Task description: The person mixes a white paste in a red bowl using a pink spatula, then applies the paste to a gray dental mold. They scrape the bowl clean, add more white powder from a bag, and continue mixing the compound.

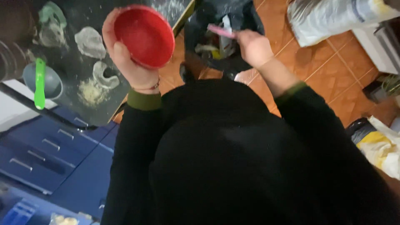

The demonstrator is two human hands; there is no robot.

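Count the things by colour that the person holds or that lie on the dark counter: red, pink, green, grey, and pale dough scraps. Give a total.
Red: 1, the red bowl in the left hand
Pink: 1, the pink tool in the right hand
Green: 1, the green spatula
Grey: 1, the grey bowl
Pale dough scraps: 4
Total: 8

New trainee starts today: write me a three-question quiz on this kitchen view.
1. True or false: the left hand holds a red bowl.
2. What does the right hand hold? A) a green spoon B) a thin pink tool C) a white cup
3. Fill in: below the right hand stands an open black ____ on the tiled floor.

Key:
1. True; it is raised beside the floury dark counter.
2. B, the thin pink tool. A green utensil lies across a grey bowl on the counter.
3. Bag.
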